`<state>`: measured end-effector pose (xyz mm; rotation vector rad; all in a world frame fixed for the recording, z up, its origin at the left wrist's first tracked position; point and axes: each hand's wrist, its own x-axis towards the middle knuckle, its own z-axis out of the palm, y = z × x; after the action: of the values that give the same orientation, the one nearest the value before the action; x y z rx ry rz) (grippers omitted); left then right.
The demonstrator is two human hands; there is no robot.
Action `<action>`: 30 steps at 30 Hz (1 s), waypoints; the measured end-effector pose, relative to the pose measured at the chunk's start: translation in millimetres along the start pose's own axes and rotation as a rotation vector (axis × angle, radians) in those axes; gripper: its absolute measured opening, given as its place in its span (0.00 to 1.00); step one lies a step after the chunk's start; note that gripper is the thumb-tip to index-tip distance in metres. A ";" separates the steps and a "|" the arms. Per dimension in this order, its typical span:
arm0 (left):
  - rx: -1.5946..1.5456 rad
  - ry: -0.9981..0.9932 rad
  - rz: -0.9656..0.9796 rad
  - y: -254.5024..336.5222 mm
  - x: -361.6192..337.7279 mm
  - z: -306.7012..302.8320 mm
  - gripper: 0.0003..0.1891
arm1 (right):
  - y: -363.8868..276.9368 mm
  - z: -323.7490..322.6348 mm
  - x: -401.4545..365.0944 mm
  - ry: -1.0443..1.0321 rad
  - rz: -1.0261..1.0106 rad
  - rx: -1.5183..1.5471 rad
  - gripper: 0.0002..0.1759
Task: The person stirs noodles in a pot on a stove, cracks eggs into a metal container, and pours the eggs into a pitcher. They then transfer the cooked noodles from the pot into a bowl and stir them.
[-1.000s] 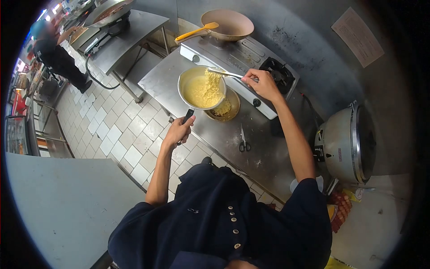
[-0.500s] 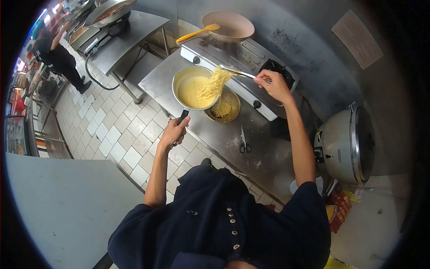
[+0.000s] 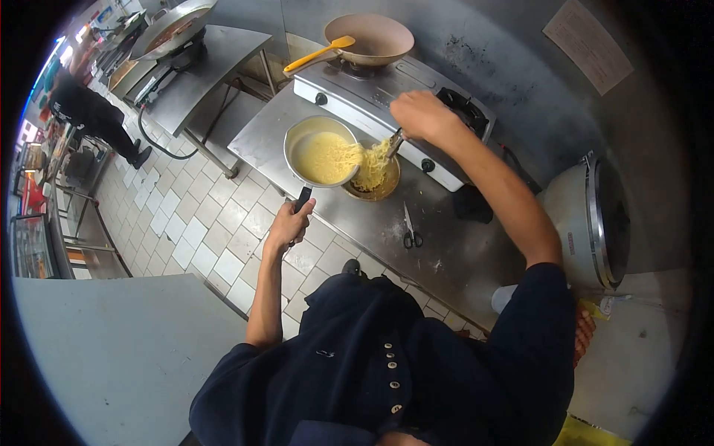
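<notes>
The saucepan (image 3: 320, 152) is held above the near edge of the table (image 3: 454, 260), towards its left end, by the left hand (image 3: 290, 223), whose grip is clamped on the black handle. A metal utensil (image 3: 394, 143) is clasped in the closed grip of the right hand (image 3: 418, 115). Its tip is set in the noodles (image 3: 366, 157), which are strung from the saucepan into the bowl (image 3: 381, 192) just beside it. The bowl is stood before the stove (image 3: 372, 93), and scissors (image 3: 410, 230) are laid near the bowl, along the near edge.
</notes>
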<state>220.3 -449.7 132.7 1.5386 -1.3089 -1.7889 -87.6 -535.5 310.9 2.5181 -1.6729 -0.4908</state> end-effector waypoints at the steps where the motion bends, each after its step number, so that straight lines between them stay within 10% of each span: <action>1: 0.001 0.001 -0.002 1.9 0.3 1.7 0.19 | -1.1 -4.5 6.3 0.020 -0.012 -0.027 0.12; 10: 0.049 -0.018 0.029 -0.5 5.2 5.0 0.23 | 9.0 -38.8 29.3 -0.048 -0.004 0.031 0.16; 19: 0.066 -0.020 0.021 10.3 4.7 11.3 0.23 | 25.6 61.9 120.3 -0.243 0.023 0.271 0.28; 23: 0.077 -0.032 0.026 11.0 6.7 12.3 0.23 | 28.4 81.7 131.4 -0.674 0.161 0.490 0.37; 30: 0.061 -0.023 -0.022 9.7 16.1 16.0 0.24 | 4.0 97.5 114.5 -0.807 0.076 0.741 0.31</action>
<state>198.5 -461.3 131.7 1.5743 -1.3745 -1.8005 -80.6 -630.4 194.5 2.9211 -2.6136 -1.1894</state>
